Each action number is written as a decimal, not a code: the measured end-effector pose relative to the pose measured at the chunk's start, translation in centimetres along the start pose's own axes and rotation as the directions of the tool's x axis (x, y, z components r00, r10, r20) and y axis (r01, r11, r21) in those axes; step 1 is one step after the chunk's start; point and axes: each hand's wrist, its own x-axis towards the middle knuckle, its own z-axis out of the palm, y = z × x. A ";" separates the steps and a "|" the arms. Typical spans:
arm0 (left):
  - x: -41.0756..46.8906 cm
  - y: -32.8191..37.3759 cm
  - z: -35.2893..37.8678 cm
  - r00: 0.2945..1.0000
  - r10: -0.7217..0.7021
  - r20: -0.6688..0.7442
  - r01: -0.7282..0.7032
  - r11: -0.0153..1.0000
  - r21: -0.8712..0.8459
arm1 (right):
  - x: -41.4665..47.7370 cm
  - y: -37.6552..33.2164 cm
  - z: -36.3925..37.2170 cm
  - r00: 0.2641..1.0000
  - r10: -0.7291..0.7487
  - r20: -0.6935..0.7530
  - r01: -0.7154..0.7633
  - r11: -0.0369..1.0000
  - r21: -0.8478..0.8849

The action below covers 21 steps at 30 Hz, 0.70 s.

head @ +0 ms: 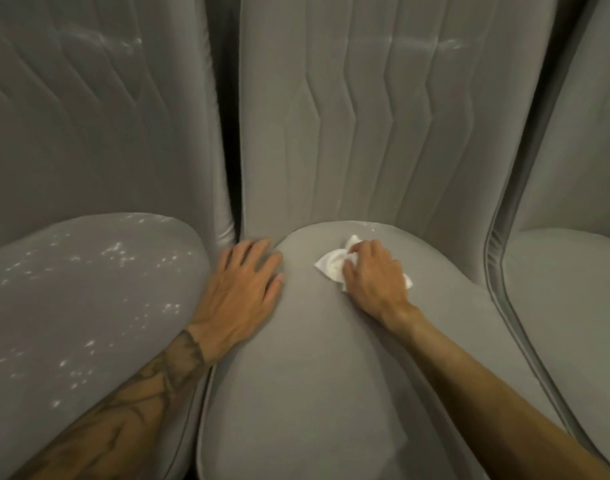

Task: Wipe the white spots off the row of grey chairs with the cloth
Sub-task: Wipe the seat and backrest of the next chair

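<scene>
Three grey upholstered chairs stand side by side. On the middle chair's seat (314, 358) my right hand (372, 275) grips a crumpled white cloth (331, 265) and holds it down near the back of the cushion. My left hand (244, 282) rests flat, fingers spread, on the left edge of the same seat. A few faint white spots (365, 226) lie at the rear rim of this seat. The left chair's seat (71, 323) is scattered with several white spots (118, 251). Pale smears show on the left backrest (99, 39) and the middle backrest (445, 45).
The right chair's seat (570, 306) shows no spots in the part visible. A dark narrow gap (232, 150) runs between the left and middle backrests. The chairs fill the whole view.
</scene>
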 end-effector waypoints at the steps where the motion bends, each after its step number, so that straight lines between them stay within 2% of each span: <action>1: 0.5 0.0 0.3 1.000 -0.013 -0.015 0.013 1.000 0.009 | 0.5 1.8 -0.6 0.997 0.072 -0.029 -0.073 0.997 -0.025; 5: 0.5 -0.1 2.1 0.996 -0.042 -0.075 0.045 0.998 0.038 | 1.4 5.6 -1.5 0.934 0.297 -0.199 -0.319 0.944 -0.088; 7: 0.3 -0.3 2.8 0.995 -0.036 -0.092 0.042 0.997 0.057 | 2.8 4.8 -0.9 0.908 0.357 -0.218 -0.386 0.917 -0.105; 8: 0.3 -0.3 2.9 0.995 -0.034 -0.097 0.041 0.997 0.066 | 3.5 4.0 -0.5 0.916 0.341 -0.211 -0.371 0.920 -0.123; 11: 0.2 -0.2 2.9 0.993 -0.037 -0.110 0.045 0.996 0.073 | 4.3 2.0 0.3 0.969 0.164 -0.184 -0.185 0.977 -0.103; 13: 0.2 -0.2 2.9 0.993 -0.036 -0.112 0.043 0.997 0.063 | 3.5 3.2 -0.2 0.980 0.056 -0.189 -0.081 0.989 -0.126; 14: 0.2 -0.3 3.0 0.993 -0.034 -0.115 0.041 0.997 0.059 | 2.9 4.5 -0.7 0.977 0.056 -0.207 -0.084 0.988 -0.131; 18: 0.2 -0.6 3.3 0.989 -0.021 -0.144 0.030 0.998 0.062 | 1.3 8.1 -1.3 0.920 0.289 -0.265 -0.341 0.923 -0.178; 21: 0.1 -0.5 3.5 0.988 -0.026 -0.153 0.037 0.997 0.066 | 2.4 6.2 -0.7 0.929 0.239 -0.282 -0.291 0.943 -0.160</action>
